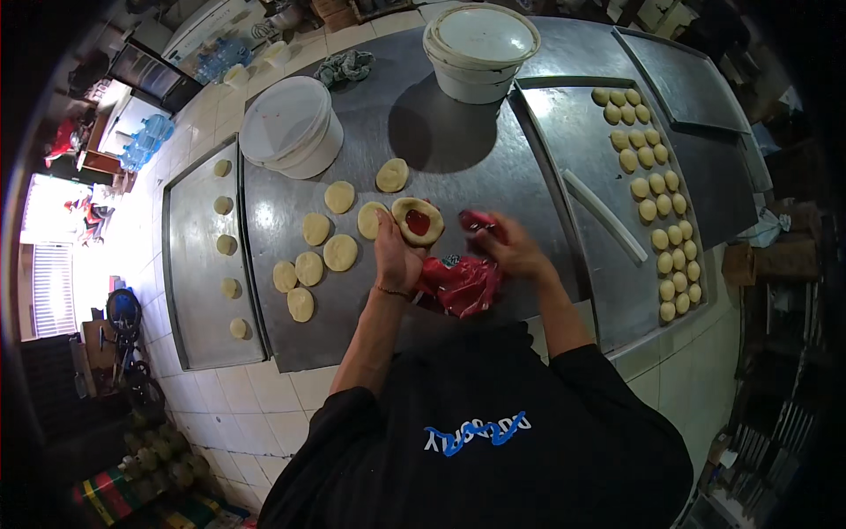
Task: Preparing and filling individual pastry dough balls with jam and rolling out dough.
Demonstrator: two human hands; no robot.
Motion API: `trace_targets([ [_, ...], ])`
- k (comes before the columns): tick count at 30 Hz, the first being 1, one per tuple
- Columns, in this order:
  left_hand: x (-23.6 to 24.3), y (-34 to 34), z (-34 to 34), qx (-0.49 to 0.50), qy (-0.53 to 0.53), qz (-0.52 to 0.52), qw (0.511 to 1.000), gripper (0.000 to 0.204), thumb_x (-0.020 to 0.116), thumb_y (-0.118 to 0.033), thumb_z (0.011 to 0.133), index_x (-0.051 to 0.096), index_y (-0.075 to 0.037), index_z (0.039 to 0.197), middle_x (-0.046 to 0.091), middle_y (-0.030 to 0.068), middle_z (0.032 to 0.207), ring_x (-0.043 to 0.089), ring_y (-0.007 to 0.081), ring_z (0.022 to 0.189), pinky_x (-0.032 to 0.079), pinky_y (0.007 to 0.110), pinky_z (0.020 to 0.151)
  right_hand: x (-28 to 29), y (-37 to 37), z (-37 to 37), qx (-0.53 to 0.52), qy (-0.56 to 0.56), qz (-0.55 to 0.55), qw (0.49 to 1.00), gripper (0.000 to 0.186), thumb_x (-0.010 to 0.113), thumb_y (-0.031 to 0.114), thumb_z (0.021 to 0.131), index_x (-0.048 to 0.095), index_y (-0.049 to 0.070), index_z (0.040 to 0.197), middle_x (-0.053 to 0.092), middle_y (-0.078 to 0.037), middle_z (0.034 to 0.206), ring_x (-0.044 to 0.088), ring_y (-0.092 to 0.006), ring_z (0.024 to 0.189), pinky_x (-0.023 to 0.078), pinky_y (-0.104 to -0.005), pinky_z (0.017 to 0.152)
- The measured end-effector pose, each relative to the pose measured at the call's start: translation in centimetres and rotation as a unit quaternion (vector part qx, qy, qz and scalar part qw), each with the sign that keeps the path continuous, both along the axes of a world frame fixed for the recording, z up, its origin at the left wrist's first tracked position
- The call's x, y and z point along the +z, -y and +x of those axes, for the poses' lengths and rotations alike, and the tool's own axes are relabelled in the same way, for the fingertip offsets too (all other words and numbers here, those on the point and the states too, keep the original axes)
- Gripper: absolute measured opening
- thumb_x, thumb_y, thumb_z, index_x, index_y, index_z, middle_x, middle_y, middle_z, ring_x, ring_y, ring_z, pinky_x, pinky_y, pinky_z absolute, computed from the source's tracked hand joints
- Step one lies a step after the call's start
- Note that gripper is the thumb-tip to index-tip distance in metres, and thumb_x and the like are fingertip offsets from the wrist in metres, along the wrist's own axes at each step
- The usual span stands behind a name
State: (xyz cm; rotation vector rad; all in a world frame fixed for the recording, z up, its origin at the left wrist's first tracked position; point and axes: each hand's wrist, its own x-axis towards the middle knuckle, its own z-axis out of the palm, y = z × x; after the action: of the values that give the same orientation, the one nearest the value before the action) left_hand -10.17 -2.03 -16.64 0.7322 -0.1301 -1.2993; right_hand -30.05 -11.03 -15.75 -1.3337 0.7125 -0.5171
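Observation:
A dough disc [429, 233] with a blob of red filling [417, 221] in its hollowed middle is held in my left hand [398, 259], fingers curled along its edge. My right hand [514, 249], slightly blurred, is closed on the upper end of a red plastic pouch [458, 286]. The pouch's crumpled body hangs between my wrists, just below the disc. A flat dough round [371, 220] lies beside my left fingertips. Several more dough rounds [339, 253] spread to the left over the metal table [352, 309].
White lidded buckets stand at the table's back left [291, 128] and back centre [480, 53]. A crumpled cloth [344, 66] lies between them. The left tray [196, 264] bears a column of dough balls; the right tray [573, 115] holds rows of them beside a white bar [606, 217].

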Motion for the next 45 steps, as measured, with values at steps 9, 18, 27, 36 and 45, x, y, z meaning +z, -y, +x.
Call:
trace_targets([
  [9,0.2,2.3,-0.9,-0.023,0.01,0.003,1.0,0.064,0.014,-0.051,0.101,0.04,-0.002,0.132,0.05,0.0179,0.13,0.049,0.0336,0.123,0.043,0.046,0.103,0.7,1.9,2.6,0.109,-0.091,-0.001,0.99,0.052,0.055,0.051,0.092,0.059,-0.001,0.095,0.064,-0.007,0.076,0.058,-0.0157,0.071,0.048,-0.0322,0.068],
  [18,2.8,2.2,-0.3,0.125,-0.247,-0.06,0.959,0.065,0.021,-0.052,0.1,0.04,0.002,0.132,0.051,0.0188,0.129,0.05,0.0319,0.122,0.04,0.053,0.105,-2.2,3.4,-0.1,-0.163,-0.013,0.084,0.983,0.043,0.057,0.036,0.095,0.056,-0.001,0.117,0.065,-0.011,0.094,0.063,-0.021,0.082,0.052,-0.0317,0.077],
  [27,9.6,-3.9,2.1,0.123,-0.138,-0.09,0.979,0.068,0.023,-0.055,0.099,0.035,-0.002,0.138,0.045,0.0174,0.138,0.042,0.0301,0.131,0.029,0.056,0.111,3.8,-2.1,7.1,-0.032,0.059,0.017,0.998,0.037,0.055,0.013,0.096,0.049,-0.001,0.13,0.06,-0.011,0.119,0.058,-0.0181,0.107,0.047,-0.0293,0.092],
  [36,9.4,-19.4,10.2,0.201,0.217,0.003,0.955,0.044,0.029,-0.029,0.105,0.043,0.002,0.133,0.055,0.011,0.125,0.055,0.0192,0.114,0.046,0.034,0.097,9.9,-18.4,21.0,0.017,0.119,0.09,0.989,0.02,0.061,0.006,0.091,0.055,-0.002,0.108,0.063,-0.008,0.105,0.062,-0.0142,0.091,0.054,-0.0292,0.08],
  [45,8.1,-31.5,19.2,0.161,0.148,0.096,0.971,0.039,0.042,-0.026,0.102,0.037,-0.008,0.136,0.051,0.0105,0.126,0.056,0.0225,0.113,0.053,0.034,0.089,6.6,-26.7,27.9,0.006,0.103,0.369,0.924,0.02,0.061,-0.002,0.086,0.059,-0.002,0.105,0.063,-0.009,0.102,0.064,-0.0168,0.089,0.054,-0.027,0.081],
])
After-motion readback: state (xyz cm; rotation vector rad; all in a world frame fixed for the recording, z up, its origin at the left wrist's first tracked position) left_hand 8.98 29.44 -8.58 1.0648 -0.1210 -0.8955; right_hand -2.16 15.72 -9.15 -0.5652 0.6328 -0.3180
